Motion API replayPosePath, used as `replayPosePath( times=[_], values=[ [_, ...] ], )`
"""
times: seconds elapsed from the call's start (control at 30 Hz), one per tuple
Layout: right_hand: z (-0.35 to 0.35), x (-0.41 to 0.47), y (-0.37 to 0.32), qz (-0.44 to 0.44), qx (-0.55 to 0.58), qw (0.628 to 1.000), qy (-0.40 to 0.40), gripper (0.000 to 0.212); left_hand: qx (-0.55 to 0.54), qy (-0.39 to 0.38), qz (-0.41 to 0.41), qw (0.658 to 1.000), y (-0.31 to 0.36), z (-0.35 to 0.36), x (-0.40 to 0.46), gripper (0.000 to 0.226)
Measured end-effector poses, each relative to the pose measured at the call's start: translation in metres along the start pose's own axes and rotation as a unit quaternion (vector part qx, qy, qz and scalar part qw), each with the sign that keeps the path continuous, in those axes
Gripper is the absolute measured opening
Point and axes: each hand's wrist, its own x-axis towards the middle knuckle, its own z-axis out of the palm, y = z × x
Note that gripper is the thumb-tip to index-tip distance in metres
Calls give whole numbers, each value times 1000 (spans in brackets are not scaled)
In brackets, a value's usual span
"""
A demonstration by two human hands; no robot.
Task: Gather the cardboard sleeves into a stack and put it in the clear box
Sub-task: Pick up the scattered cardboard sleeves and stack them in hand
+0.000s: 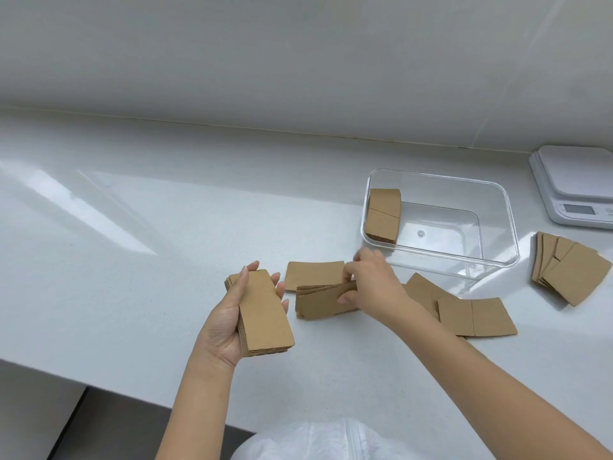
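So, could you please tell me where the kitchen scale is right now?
The kitchen scale sits at the far right edge of the head view, on the white counter against the wall, just right of the clear box.

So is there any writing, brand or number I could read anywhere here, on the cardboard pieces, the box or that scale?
No text can be read.
Kitchen scale: its display shows nothing legible; small marks beside it are too blurred to read.
Cardboard sleeves: plain brown, no print.
Clear box: only a small round mark in the bottom, no readable lettering.
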Motion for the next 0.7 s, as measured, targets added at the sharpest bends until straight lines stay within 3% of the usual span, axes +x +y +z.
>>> replayPosePath(
  times=[0.37,0.7],
  values=[
    [16,43,-10,15,16,999,-40,35,-1,8,-5,1000,9,-10,0,23],
    [25,26,-6,7,166,986,-7,31,2,-8,-30,1000,9,-3,4,28]
  ],
)
